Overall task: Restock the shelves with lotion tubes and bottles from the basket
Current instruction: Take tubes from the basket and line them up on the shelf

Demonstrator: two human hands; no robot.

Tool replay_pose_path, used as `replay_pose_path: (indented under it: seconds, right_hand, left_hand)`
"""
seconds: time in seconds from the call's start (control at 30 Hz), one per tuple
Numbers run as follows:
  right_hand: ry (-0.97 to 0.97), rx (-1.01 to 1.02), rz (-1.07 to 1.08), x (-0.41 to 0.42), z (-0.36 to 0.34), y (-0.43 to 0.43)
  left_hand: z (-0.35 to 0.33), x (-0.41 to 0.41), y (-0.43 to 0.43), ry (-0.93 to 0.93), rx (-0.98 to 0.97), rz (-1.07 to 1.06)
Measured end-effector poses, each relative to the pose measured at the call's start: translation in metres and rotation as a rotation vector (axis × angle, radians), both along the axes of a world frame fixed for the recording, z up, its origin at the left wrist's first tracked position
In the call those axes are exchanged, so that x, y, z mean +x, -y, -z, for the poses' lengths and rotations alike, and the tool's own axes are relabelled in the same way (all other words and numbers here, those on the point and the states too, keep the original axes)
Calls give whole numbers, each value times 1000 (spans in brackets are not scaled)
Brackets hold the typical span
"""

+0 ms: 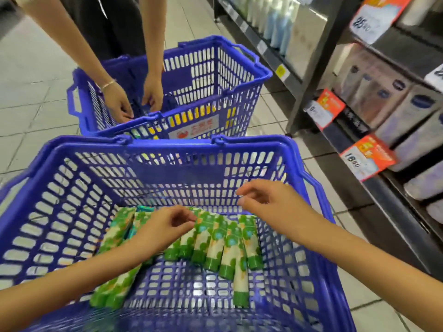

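Room inside the basket (167,146) is wide: its blue lattice walls stand high on all four sides, and the part of the bottom nearer to the person is bare mesh. The left hand (163,227) is low inside, with curled fingers whose tips reach the top ends of the lotion tubes (215,245). The picture is blurred there, so it cannot be told whether it pinches one. The right hand (271,200) hovers higher, close to the far wall of the basket, with loosely bent fingers and nothing in it.

The tubes are white with a green pattern and green caps. Most lie side by side in a row on the bottom, caps toward the person, and one reaches further forward than the others. A few more lie together by the left wall, partly under the left forearm.

Just behind stands a second basket (239,75) of the same blue, and the hands of another person (117,101) reach into it. The floor (36,68) is pale tile. At the right run dark shelves (374,188) with orange price tags (366,156), pale boxes (407,111) and bottles (280,22).
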State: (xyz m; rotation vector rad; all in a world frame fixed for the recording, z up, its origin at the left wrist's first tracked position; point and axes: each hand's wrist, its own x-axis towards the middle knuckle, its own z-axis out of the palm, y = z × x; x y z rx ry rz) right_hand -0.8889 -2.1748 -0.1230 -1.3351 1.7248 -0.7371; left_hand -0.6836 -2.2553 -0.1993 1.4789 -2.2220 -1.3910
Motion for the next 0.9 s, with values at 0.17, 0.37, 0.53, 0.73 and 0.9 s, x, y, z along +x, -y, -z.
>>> replay_pose_path:
  seconds: [0.17,0.37,0.53,0.73,0.9]
  right_hand:
    - [-16,274,102,4,48,29]
    - [-96,543,124,24,99,41]
    - [-174,615,28,60,127,55]
    - [-179,700,-26,66,150,54]
    - [291,719,111,70,164,64]
  left_hand:
    - [78,5,16,270,-76,38]
    - [115,-6,33,474,-214,0]
    - [124,-37,37,702,-157,80]
    - [126,-53,36,551,86,-67]
    - [96,-6,58,166,214,-164]
